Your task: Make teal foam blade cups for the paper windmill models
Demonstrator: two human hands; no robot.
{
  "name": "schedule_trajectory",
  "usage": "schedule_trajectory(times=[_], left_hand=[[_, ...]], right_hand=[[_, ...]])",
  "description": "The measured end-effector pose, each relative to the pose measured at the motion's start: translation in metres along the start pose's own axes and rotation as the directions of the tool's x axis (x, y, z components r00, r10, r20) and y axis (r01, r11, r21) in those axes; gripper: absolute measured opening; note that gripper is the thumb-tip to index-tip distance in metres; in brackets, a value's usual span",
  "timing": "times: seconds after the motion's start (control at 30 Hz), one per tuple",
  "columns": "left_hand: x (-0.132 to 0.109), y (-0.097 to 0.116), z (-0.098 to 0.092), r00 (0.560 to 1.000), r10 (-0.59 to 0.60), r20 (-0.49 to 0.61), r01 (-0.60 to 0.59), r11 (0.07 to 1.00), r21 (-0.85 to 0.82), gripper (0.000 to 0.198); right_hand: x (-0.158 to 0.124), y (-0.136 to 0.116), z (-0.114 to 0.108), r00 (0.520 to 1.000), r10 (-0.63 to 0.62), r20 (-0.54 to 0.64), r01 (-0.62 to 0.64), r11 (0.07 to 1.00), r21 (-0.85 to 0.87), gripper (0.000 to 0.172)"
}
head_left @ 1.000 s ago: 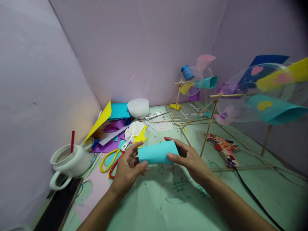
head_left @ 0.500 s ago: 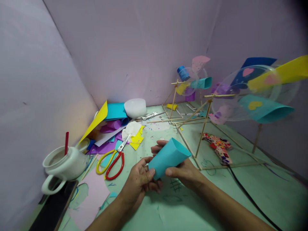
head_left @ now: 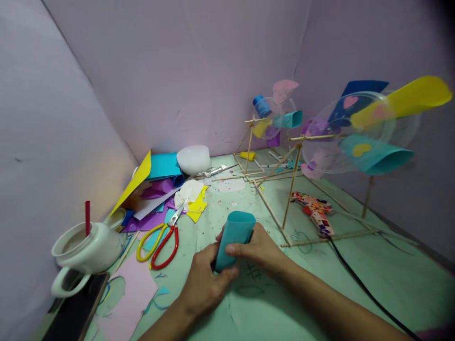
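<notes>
Between my two hands, above the green tabletop, is a turquoise paper tube [head_left: 232, 234], its open end facing up and slightly flattened. My left hand [head_left: 208, 274] grips its lower end, thumb on the near side. My right hand [head_left: 258, 248] wraps the tube's right side with the thumb pressed across its front; the other fingers are mostly hidden behind it. Left of my hands lie scissors [head_left: 165, 244] with one yellow and one red handle, blades pointing away. Pink paper scraps [head_left: 131, 289] are near my left forearm.
At right stands a stick frame [head_left: 289, 199] carrying a clear wheel with coloured paper tubes; a smaller similar wheel [head_left: 272, 118] is behind. A patterned glue gun [head_left: 316, 213] with a black cord lies inside the frame. A white pot [head_left: 92, 251], a phone-like dark slab [head_left: 76, 308] and a white bowl [head_left: 194, 159] are leftward.
The turquoise tube has turned from leaning right to nearly upright. My left hand has shifted to its lower end, and my right hand has moved slightly left with it. The view has shifted slightly.
</notes>
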State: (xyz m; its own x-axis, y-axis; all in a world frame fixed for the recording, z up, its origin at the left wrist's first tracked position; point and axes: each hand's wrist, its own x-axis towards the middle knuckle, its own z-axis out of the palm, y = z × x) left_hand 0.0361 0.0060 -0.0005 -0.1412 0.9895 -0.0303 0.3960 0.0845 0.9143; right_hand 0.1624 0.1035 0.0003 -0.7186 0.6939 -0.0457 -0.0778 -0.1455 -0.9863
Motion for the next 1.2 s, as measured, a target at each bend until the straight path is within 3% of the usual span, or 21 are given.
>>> schedule_trajectory(times=[0.17,0.4,0.5,0.63,0.7,0.77,0.83,0.9,0.97,1.07,1.2], left_hand=[[-0.001,0.001,0.001,1.000,-0.028,-0.002,0.028,0.995,-0.094,0.027],[0.003,0.002,0.001,0.998,-0.058,0.018,0.061,0.951,-0.305,0.040],[0.005,-0.001,0.002,0.986,-0.130,0.102,0.165,0.813,-0.559,0.047],[0.007,0.002,-0.001,0.935,-0.248,0.253,0.352,0.557,-0.752,0.046],[0.008,0.004,-0.004,0.917,-0.265,0.297,0.391,0.458,-0.798,0.045],[0.008,0.005,-0.008,0.901,-0.285,0.327,0.421,0.397,-0.815,0.043],[0.008,0.003,-0.013,0.898,-0.302,0.319,0.428,0.437,-0.791,0.044],[0.008,0.002,-0.019,0.901,-0.329,0.283,0.424,0.525,-0.738,0.046],[0.009,0.001,-0.025,0.899,-0.368,0.237,0.423,0.589,-0.689,0.051],[0.010,0.001,-0.033,0.900,-0.400,0.173,0.413,0.656,-0.632,0.056],[0.010,0.004,-0.038,0.894,-0.411,0.177,0.432,0.691,-0.580,0.064]], right_hand=[[0.001,0.005,0.001,0.998,0.029,-0.053,-0.031,0.999,-0.042,0.048],[0.000,0.002,0.002,0.997,0.074,0.018,-0.076,0.974,0.212,0.042],[0.000,0.002,0.003,0.993,0.093,0.077,-0.113,0.937,0.329,0.043],[0.000,0.005,0.005,0.976,0.137,0.172,-0.186,0.929,0.319,0.053],[0.001,0.004,0.004,0.987,0.091,0.129,-0.125,0.949,0.290,0.060],[0.002,0.000,-0.001,0.999,-0.017,-0.043,0.026,0.975,0.222,0.067],[0.003,-0.007,-0.008,0.958,-0.160,-0.236,0.183,0.980,0.078,0.073],[0.004,-0.014,-0.017,0.922,-0.245,-0.302,0.240,0.969,-0.054,0.068],[0.003,-0.019,-0.023,0.942,-0.221,-0.252,0.198,0.973,-0.116,0.053],[0.002,-0.022,-0.025,0.992,-0.091,-0.090,0.074,0.982,-0.172,0.037],[0.000,-0.016,-0.018,0.993,0.021,0.112,-0.001,0.985,-0.174,0.027]])
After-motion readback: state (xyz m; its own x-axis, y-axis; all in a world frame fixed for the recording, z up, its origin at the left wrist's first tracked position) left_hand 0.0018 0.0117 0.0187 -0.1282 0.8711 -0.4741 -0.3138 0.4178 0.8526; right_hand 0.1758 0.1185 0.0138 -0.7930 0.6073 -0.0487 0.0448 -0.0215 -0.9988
